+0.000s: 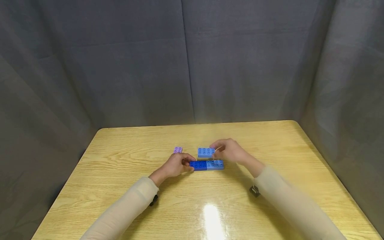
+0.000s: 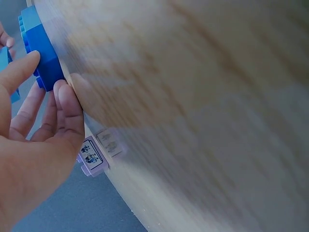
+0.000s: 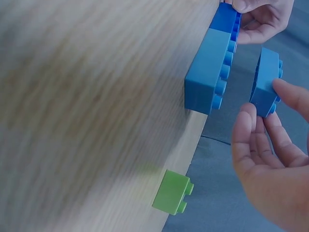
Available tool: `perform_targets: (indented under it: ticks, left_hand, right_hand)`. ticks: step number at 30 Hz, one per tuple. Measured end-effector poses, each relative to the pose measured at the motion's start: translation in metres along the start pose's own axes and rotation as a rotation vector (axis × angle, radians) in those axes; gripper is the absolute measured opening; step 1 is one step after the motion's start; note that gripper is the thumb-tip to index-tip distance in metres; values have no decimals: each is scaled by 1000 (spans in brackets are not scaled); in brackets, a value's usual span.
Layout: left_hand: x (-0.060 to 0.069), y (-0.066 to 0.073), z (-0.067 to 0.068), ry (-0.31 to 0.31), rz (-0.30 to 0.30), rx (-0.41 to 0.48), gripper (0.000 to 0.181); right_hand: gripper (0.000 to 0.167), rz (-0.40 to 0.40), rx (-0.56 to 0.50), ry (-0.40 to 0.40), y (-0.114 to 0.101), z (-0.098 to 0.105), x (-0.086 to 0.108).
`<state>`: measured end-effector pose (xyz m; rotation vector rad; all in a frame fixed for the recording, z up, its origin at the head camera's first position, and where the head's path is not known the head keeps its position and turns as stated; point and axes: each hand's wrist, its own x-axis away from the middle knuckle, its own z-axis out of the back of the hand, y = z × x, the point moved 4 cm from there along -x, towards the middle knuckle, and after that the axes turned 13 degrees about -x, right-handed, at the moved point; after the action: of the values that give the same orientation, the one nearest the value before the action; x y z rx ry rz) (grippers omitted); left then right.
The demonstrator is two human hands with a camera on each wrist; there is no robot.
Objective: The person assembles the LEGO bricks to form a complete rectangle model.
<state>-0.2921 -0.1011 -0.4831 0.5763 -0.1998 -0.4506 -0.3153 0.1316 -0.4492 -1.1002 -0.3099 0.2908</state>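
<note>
Left hand [image 1: 177,165]: pinches dark blue block [image 1: 198,166] on table [image 1: 180,206], end-to-end with lower light blue block [image 3: 206,67].
Right hand [image 1: 230,150]: pinches raised light blue block [image 1: 205,152], clear of both.
Studs [image 3: 220,87]: probably best approached level, edges squared, left hand bracing.

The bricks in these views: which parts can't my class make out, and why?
Head view: the near side of the pink brick, hidden by the left hand.
Head view: one end of the held light blue brick, behind the blurred right hand.
Head view: the green brick, apparently behind the right hand.
Left wrist view: part of the held light blue brick, cut off by the left edge.
Left wrist view: details of the printed picture, too small.
</note>
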Motion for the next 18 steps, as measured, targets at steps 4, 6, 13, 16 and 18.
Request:
perform_targets:
  ticks: [4,6,13,16,18]
  left_hand:
    - [0,0,0,-2,17,2,28]
    - [1,0,0,-2,15,-5,28]
    - [1,2,0,1,0,-21,28]
    - [1,2,0,7,-1,-14,28]
    - [1,1,0,9,-5,-13,28]
  right_hand:
    - [30,2,7,-2,1,-2,4]
    - [29,6,7,-8,2,-3,6]
    - [28,11,22,-9,5,-7,11]
    - [27,9,30,-7,6,-8,12]
    - [27,0,25,-11,8,-9,13]
